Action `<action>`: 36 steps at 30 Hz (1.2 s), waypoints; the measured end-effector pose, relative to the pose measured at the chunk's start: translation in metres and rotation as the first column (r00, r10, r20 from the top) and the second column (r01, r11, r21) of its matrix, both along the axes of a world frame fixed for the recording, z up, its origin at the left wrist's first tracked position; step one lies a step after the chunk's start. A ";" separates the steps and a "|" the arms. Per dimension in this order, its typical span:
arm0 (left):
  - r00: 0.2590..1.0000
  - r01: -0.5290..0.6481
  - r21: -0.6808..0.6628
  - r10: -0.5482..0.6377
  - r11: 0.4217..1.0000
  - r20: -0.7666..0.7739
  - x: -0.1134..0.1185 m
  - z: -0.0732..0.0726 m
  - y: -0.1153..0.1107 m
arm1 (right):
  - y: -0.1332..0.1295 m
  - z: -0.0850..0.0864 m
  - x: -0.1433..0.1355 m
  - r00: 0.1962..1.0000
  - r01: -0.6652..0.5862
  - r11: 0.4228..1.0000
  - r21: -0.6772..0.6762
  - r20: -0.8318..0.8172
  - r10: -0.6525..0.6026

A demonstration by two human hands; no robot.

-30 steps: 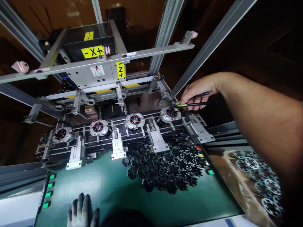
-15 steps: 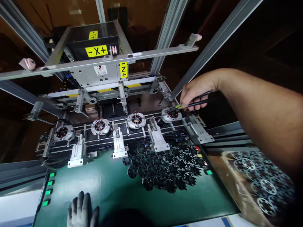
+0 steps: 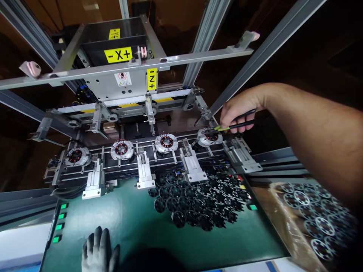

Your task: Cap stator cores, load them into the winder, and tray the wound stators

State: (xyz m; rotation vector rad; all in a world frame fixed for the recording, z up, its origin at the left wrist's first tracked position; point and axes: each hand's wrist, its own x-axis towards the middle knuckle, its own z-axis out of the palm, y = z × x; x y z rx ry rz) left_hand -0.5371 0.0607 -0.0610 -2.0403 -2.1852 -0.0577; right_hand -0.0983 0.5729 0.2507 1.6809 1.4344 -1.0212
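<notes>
My right hand (image 3: pixel 238 111), bare, is closed around black-handled pliers (image 3: pixel 225 127) with yellow-green near the jaws. Their tip reaches over the rightmost stator (image 3: pixel 209 136), a white ring with copper windings seated in the machine; the exact contact of the jaws is too small to tell. Three similar stators sit to its left: one wound stator (image 3: pixel 166 143), another (image 3: pixel 121 150) and the leftmost (image 3: pixel 77 156). In a grey glove, my left hand (image 3: pixel 99 251) lies flat with fingers stretched on the green work surface (image 3: pixel 136 230), holding nothing.
Many black ring-shaped parts (image 3: pixel 195 202) are heaped on the green surface. Green buttons (image 3: pixel 58 226) line its left edge. At the right, a plastic-lined box (image 3: pixel 286 211) holds more rings. A metal crossbar (image 3: pixel 193 59) and clamp arms (image 3: pixel 149 113) stand above the stators.
The view has shifted slightly, so the machine appears a little further right. My right hand keeps the pliers at the rightmost stator, and my left hand stays flat.
</notes>
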 end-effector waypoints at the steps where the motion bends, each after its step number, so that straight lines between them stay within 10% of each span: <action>1: 1.000 -0.003 -0.005 0.003 1.000 0.003 0.000 0.000 0.000 | 0.001 0.000 0.000 1.000 -0.002 1.000 -0.001 -0.003 0.002; 24: 0.995 -0.085 -0.012 0.085 0.996 0.052 0.002 -0.005 -0.002 | 0.043 -0.065 0.050 0.937 -0.220 0.970 0.104 -0.255 0.240; 33: 0.985 -0.128 -0.014 0.129 0.992 0.117 -0.003 -0.025 -0.006 | -0.036 -0.014 0.002 0.920 -0.154 0.950 0.272 -0.312 0.238; 36: 0.978 -0.144 -0.063 0.151 0.988 0.145 -0.004 0.004 0.006 | -0.103 -0.003 -0.041 0.813 -0.255 0.909 0.330 -0.435 0.386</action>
